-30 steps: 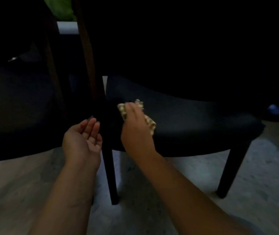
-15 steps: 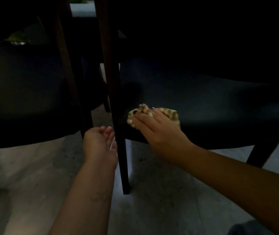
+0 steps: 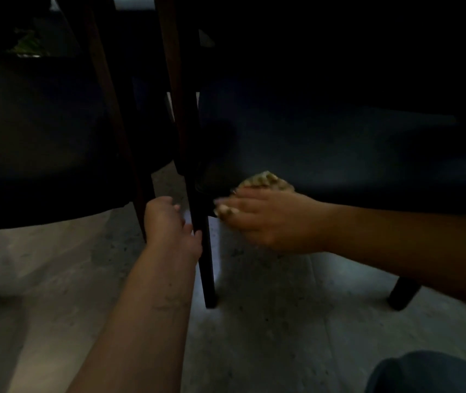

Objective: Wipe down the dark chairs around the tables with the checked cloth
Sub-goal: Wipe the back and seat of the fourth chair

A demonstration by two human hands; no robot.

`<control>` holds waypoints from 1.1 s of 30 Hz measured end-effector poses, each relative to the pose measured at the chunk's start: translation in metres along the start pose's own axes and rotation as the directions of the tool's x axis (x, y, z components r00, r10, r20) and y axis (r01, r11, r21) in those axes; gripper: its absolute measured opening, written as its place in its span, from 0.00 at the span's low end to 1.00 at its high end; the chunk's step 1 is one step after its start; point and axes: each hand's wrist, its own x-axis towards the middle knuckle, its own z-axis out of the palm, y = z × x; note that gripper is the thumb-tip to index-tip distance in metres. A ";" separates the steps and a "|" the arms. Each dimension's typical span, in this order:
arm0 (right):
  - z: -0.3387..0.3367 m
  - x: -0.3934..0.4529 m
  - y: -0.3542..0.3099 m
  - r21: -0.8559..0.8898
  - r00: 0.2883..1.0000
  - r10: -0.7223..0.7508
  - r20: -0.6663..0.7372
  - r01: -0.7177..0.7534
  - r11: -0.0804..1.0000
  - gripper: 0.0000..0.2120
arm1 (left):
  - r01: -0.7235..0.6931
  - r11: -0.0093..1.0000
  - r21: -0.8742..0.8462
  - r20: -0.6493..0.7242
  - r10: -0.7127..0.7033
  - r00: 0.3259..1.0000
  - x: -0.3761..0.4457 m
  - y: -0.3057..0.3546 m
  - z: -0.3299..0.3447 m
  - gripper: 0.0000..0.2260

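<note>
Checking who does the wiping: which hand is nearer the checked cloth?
Right. The right hand presses on the checked cloth; the left hand is apart, beside the chair leg.

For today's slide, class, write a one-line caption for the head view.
Right hand presses the checked cloth on a dark chair seat; left hand touches its front leg.

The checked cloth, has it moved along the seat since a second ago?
Yes. The checked cloth under the right hand slid from mid-seat to the dark padded chair's front edge, beside the thin dark chair leg.
</note>
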 end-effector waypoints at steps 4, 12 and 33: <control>-0.003 0.053 -0.013 0.219 0.869 0.420 -0.262 -0.370 0.903 0.23 | 0.098 0.994 -0.038 0.022 -0.097 0.995 -0.006 -0.006 0.005 0.14; 0.020 -0.064 -0.019 0.254 0.757 0.624 -0.194 -0.576 0.777 0.22 | 0.100 0.995 0.013 0.175 -0.101 0.979 -0.013 -0.026 0.015 0.18; 0.031 -0.228 0.014 0.401 0.004 0.968 -0.252 -0.910 0.108 0.20 | 0.154 0.982 -0.107 0.317 -0.113 0.942 -0.022 -0.085 0.049 0.22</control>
